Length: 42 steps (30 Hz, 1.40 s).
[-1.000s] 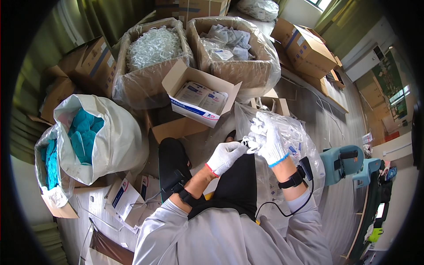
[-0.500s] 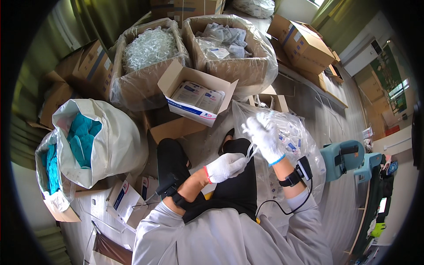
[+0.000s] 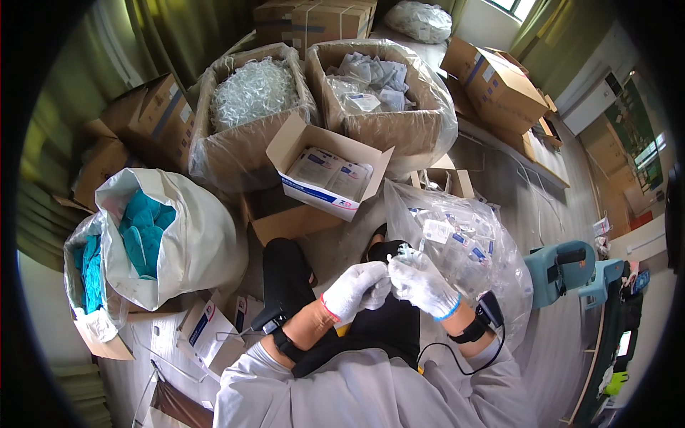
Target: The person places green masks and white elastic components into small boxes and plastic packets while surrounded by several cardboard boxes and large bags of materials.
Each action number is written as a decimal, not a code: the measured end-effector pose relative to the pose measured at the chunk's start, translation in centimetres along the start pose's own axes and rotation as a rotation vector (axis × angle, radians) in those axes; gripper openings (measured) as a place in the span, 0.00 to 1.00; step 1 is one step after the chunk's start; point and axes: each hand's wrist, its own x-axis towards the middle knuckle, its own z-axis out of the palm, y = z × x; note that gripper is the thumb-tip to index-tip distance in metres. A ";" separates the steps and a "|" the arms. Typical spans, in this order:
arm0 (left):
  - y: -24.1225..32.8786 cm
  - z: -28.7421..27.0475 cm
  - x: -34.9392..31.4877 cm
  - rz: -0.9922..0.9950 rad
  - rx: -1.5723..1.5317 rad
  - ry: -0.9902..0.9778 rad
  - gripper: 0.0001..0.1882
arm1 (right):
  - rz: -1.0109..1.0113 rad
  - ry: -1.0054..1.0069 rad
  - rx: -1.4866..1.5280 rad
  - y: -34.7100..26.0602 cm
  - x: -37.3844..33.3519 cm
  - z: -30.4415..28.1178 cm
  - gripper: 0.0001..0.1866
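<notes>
Over my lap both hands, in white knit gloves, are brought close together. My left hand (image 3: 357, 291), with a red cuff, is closed with its fingers curled in; anything inside it is hidden. My right hand (image 3: 421, 285), with a blue cuff, is closed in a pinch on a small bunch of clear, slightly greenish plastic tubing (image 3: 405, 251), which pokes out above the fingers. Just beyond the right hand lies a large clear plastic bag (image 3: 510, 267) full of small printed packets. Ahead, an open white carton (image 3: 317, 194) holds flat printed pouches.
At the back, one lined box holds a heap of clear coiled tubing (image 3: 255, 94); another lined box (image 3: 378, 132) holds grey-clear packets. White sacks of teal pieces (image 3: 146, 232) stand at left. A blue-green plastic chair (image 3: 556, 274) is at right. Brown cartons (image 3: 503, 89) stand farther back.
My right hand has come down and closed beside the left. The strand stretched between the hands no longer shows there; tubing now sticks out above the right fingers. The view has shifted slightly.
</notes>
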 end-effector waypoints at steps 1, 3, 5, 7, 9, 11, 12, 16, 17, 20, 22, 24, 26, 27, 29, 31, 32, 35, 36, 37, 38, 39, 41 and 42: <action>0.0 0.1 0.2 -0.031 -0.129 0.006 0.15 | -0.015 0.015 0.087 0.0 0.0 0.3 0.07; -0.1 0.2 0.0 0.027 -0.042 0.025 0.16 | -0.041 0.057 0.097 -0.1 -0.1 0.7 0.05; 0.2 0.7 0.0 -0.002 0.076 0.187 0.18 | -0.131 0.034 -0.276 -0.1 0.5 0.2 0.05; 0.3 0.3 0.1 0.011 0.296 0.160 0.20 | -0.238 0.033 -0.505 1.1 1.5 -0.6 0.06; 0.1 -0.5 0.3 0.041 0.430 0.151 0.21 | -0.002 -0.014 -0.256 1.2 1.1 -0.7 0.05; -0.3 -0.6 -0.4 0.133 0.221 0.071 0.19 | 0.197 -0.125 0.082 0.4 0.2 0.2 0.07; -0.5 -0.4 -0.5 0.173 0.114 0.015 0.18 | 0.334 -0.248 0.701 2.2 0.0 -0.7 0.14; 1.3 1.9 -1.0 0.223 0.013 0.059 0.21 | 0.190 -0.068 0.761 -1.2 -2.4 4.2 0.14; 1.4 2.2 -0.8 0.264 -0.043 0.026 0.20 | 0.132 -0.161 0.819 -1.7 -2.7 4.7 0.15; 3.0 4.0 -0.5 0.280 -0.153 0.110 0.18 | 0.034 -0.107 0.954 -3.7 -2.6 7.2 0.19; 3.7 4.4 0.1 0.297 -0.272 0.152 0.17 | -0.047 -0.201 0.974 -4.2 -1.8 7.5 0.18; 4.3 4.2 0.6 0.278 -0.429 0.184 0.18 | -0.097 -0.260 1.002 -4.5 -0.8 7.7 0.18; 5.2 3.8 0.8 0.283 -0.524 0.122 0.21 | -0.114 -0.261 1.047 -4.7 0.1 7.8 0.18; 5.4 3.3 1.1 0.287 -0.589 0.089 0.22 | -0.119 -0.260 1.067 -4.7 0.5 7.8 0.18; 6.1 3.0 1.3 0.291 -0.659 0.132 0.24 | -0.130 -0.258 1.108 -4.6 1.5 8.1 0.20; 6.1 2.0 1.8 0.331 -0.777 0.056 0.24 | -0.139 -0.306 1.173 -4.4 2.6 8.4 0.21; 6.0 1.4 2.1 0.351 -0.835 0.017 0.24 | -0.144 -0.330 1.206 -4.3 3.2 8.4 0.21; 6.0 -0.7 2.6 0.372 -1.124 -0.174 0.23 | -0.454 -0.480 0.998 -4.1 5.1 8.0 0.22; 5.8 -1.5 2.9 0.365 -1.256 -0.237 0.23 | -0.619 -0.541 0.896 -4.2 5.6 7.7 0.22; 4.7 -2.9 3.1 0.373 -1.283 -0.125 0.22 | -0.594 -0.592 1.211 -5.7 5.4 8.2 0.21; 2.7 -4.0 3.8 0.311 -1.327 -0.050 0.22 | -0.730 -0.681 1.170 -7.4 5.8 8.8 0.23; 0.8 -4.9 4.8 0.261 -1.280 -0.060 0.22 | -0.741 -0.637 1.171 -8.9 6.2 9.0 0.21; 0.0 -7.0 5.0 0.152 -1.285 0.112 0.20 | -0.746 -0.525 1.052 -9.1 7.0 9.0 0.18; 0.1 -9.0 5.1 0.211 -1.182 0.251 0.16 | -0.734 -0.476 0.920 -8.8 7.6 9.1 0.17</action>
